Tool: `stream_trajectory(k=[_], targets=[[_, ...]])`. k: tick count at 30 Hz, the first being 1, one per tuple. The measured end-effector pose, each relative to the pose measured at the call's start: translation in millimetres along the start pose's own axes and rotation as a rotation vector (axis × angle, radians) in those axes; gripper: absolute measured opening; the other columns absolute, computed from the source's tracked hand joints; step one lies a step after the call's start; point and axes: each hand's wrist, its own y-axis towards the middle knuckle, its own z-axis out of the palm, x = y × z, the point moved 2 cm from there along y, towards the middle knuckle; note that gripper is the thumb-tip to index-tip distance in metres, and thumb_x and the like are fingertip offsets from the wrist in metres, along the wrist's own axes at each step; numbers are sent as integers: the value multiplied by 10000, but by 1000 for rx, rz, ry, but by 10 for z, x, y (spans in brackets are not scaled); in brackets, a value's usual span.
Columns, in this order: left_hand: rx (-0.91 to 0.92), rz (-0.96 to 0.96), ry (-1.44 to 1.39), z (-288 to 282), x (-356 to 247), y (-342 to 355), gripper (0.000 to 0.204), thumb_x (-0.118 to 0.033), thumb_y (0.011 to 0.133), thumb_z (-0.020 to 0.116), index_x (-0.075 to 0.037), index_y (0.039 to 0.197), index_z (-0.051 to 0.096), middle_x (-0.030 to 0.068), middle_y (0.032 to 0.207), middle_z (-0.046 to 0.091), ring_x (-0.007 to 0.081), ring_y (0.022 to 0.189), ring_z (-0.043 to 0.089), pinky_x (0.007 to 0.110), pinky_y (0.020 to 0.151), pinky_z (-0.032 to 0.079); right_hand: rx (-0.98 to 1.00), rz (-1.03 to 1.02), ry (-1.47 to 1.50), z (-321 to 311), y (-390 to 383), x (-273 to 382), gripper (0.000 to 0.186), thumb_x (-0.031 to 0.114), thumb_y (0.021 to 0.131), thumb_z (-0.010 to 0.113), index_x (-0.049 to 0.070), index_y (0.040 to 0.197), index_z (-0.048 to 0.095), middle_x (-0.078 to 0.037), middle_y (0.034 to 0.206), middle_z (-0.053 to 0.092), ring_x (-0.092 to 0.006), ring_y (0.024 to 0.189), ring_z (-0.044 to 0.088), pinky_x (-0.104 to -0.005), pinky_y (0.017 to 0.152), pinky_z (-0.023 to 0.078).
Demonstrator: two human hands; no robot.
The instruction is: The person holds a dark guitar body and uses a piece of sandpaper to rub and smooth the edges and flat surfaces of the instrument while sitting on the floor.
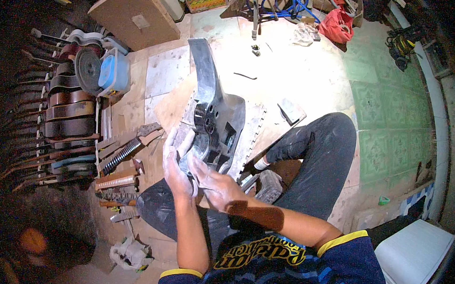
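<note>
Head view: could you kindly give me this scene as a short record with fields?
Workpiece: grey guitar body with dark holes
Left hand: dusty, at the body's near end
Right hand: dusty, beside the left, same end
Person's left: row of guitars, blue tub, ridged tool
Far side: blue cables, red bag
Floor, right: green tiles

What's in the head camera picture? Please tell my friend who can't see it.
Powdery left hand and right hand are both on a dusty grey, curved piece with holes and cut-outs. A row of guitars lines the left side, and green floor tiles are on the right.
</note>
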Motion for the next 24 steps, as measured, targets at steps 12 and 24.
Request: stream_trajectory(k=[12,24], targets=[[60,-15,-31,-22,-46,-8,576,-214,1014,457,41,1517,340,287,1454,499,361,1320,550,455,1099,452,48,-7,-414,-503,130,-132,705,-19,783,570,175,1459,525,-58,1526,507,-306,898,741,-403,679,632],[191,430,141,-153,233,221,726,-384,1013,521,47,1520,231,335,1431,513,422,1308,547,509,1100,461,-369,561,341,-774,-379,-697,363,65,938,650,-93,1264,626,-88,1143,718,-118,1056,624,-290,942,491]])
